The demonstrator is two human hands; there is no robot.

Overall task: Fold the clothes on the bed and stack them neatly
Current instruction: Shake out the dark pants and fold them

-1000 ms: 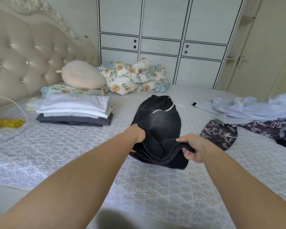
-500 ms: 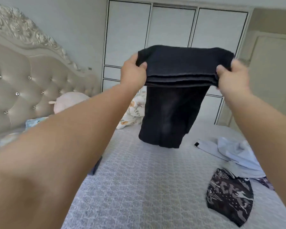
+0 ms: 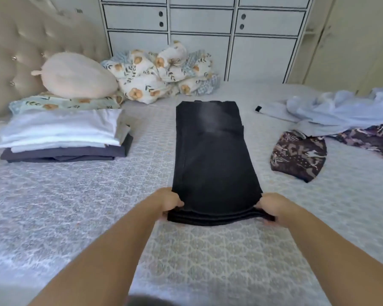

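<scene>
A black pair of jeans (image 3: 210, 155) lies folded lengthwise and stretched flat down the middle of the bed (image 3: 75, 199). My left hand (image 3: 169, 200) grips its near left corner and my right hand (image 3: 271, 206) grips its near right corner, several layers pinched between fingers and thumb. A folded stack (image 3: 62, 135) of white and dark grey clothes sits to the left. A dark patterned garment (image 3: 299, 157) and a crumpled pale blue garment (image 3: 332, 111) lie unfolded to the right.
A cream plush pillow (image 3: 77, 76) and a floral quilt bundle (image 3: 164, 74) sit by the padded headboard (image 3: 20, 51). White wardrobe doors (image 3: 208, 36) stand behind the bed. Another patterned garment (image 3: 372, 135) lies at the far right edge.
The jeans were lifted from a bunched heap, held up in the air, then laid down flat and straight on the bed. Both hands kept their grip and came down near the bed's surface.
</scene>
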